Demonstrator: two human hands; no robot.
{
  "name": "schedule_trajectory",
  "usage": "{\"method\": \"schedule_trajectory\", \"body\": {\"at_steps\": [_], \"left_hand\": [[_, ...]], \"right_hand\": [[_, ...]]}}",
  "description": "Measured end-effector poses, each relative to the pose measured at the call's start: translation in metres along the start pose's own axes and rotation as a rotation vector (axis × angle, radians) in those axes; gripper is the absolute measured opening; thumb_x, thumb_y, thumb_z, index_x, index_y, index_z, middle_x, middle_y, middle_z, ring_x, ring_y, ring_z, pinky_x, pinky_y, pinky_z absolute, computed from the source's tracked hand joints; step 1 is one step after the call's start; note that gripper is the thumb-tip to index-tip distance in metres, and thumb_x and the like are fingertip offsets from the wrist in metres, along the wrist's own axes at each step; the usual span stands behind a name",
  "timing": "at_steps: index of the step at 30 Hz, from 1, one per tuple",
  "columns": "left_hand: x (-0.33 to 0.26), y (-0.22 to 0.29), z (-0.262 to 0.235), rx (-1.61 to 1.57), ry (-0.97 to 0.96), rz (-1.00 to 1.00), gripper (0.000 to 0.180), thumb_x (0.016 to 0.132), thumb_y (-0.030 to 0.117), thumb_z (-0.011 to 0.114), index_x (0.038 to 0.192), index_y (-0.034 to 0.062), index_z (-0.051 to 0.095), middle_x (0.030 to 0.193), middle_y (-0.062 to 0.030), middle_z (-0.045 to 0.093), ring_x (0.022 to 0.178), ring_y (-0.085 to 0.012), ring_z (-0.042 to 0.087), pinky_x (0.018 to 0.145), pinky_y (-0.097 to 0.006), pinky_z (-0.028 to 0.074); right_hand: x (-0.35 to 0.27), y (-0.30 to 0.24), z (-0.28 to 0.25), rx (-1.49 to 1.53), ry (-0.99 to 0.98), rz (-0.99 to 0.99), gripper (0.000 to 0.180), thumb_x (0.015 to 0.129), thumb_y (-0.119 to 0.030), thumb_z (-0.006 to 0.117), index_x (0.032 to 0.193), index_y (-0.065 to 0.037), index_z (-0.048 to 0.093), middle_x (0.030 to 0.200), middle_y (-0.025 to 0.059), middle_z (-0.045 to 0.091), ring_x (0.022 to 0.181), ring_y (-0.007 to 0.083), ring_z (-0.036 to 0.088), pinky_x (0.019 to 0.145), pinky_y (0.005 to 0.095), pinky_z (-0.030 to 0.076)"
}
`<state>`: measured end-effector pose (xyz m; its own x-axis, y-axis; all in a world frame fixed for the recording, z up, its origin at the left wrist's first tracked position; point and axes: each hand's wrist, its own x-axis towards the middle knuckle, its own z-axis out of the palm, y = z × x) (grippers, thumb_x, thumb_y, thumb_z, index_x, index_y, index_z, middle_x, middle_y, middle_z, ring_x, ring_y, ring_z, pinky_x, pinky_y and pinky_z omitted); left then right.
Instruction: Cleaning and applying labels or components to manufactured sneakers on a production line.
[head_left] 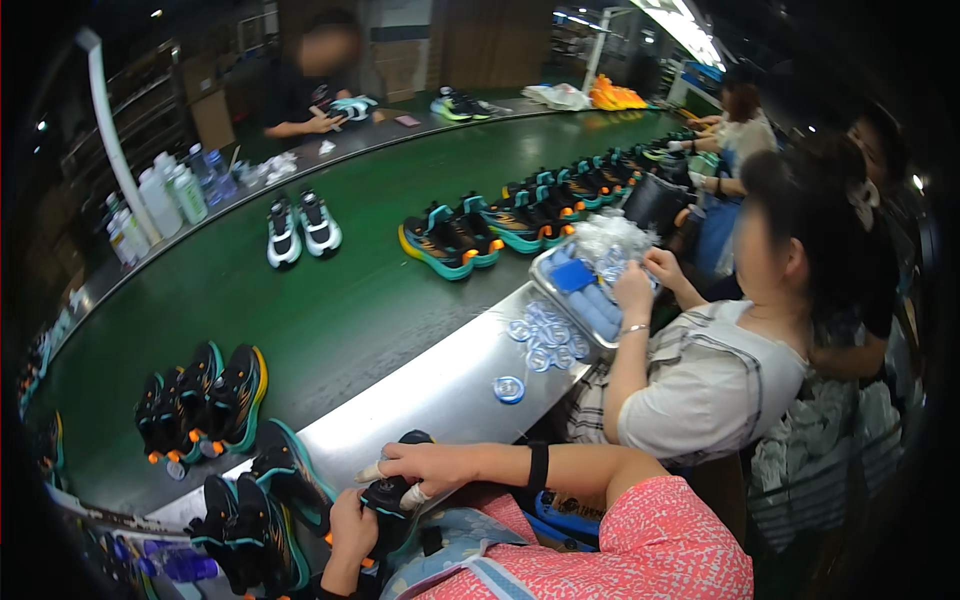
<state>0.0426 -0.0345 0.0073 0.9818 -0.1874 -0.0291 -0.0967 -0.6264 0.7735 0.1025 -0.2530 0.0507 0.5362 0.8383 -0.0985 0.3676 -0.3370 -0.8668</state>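
Note:
A black sneaker (388, 498) with a teal sole and orange details is held close in front of my body, at the metal edge of the bench. My left hand (352, 530) is closed on its near left side. From the right, my right hand (432, 468) reaches over the shoe, with pale covers on some fingertips, and grips its upper. Part of the shoe is hidden by my hands. Beyond my right hand shows another dark shoe part (415, 437). Just left, a black sneaker with a teal sole (290, 468) leans beside a pair of similar sneakers (250, 535).
A green conveyor belt (370, 310) carries black sneakers (190, 400), a white-and-black pair (303, 230) and a long row (520, 215). Clear round tags (545, 335) lie on the metal ledge (400, 385) by a tray (600, 335). A co-worker (700, 370) sits at right; bottles (180, 190) stand far left.

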Motion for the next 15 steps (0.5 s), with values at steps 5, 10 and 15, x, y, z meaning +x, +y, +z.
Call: {"method": "schedule_trajectory", "body": {"at_steps": [5, 10, 15], "left_hand": [[-0.003, -0.015, 0.01, -0.212, 0.154, -0.083, 0.026, 0.075, 0.0, 0.054, 0.1, -0.0029, 0.059, 0.089, -0.0248, 0.063, 0.088, -0.0435, 0.061, 0.076, -0.043, 0.049], [0.008, -0.037, 0.01, -0.139, 0.092, -0.112, 0.031, 0.078, 0.001, 0.058, 0.109, -0.0016, 0.061, 0.09, -0.0199, 0.065, 0.086, -0.032, 0.065, 0.078, -0.036, 0.05], [-0.013, -0.024, -0.007, -0.452, 0.098, -0.159, 0.018, 0.085, 0.011, 0.062, 0.098, -0.001, 0.067, 0.084, -0.0074, 0.066, 0.066, -0.0132, 0.059, 0.065, -0.026, 0.05]], "right_hand": [[0.027, -0.008, 0.018, -0.33, 0.142, -0.038, 0.056, 0.07, -0.01, 0.073, 0.122, -0.017, 0.052, 0.101, 0.0177, 0.048, 0.091, 0.038, 0.057, 0.072, 0.0453, 0.049], [0.02, -0.017, 0.005, -0.59, 0.002, -0.152, 0.053, 0.068, -0.009, 0.072, 0.116, -0.018, 0.052, 0.094, 0.0157, 0.054, 0.085, 0.0349, 0.061, 0.068, 0.044, 0.051], [0.03, -0.016, 0.001, -0.526, -0.09, -0.038, 0.051, 0.071, -0.013, 0.071, 0.117, -0.017, 0.049, 0.088, 0.0136, 0.058, 0.081, 0.0355, 0.064, 0.063, 0.0461, 0.05]]}}
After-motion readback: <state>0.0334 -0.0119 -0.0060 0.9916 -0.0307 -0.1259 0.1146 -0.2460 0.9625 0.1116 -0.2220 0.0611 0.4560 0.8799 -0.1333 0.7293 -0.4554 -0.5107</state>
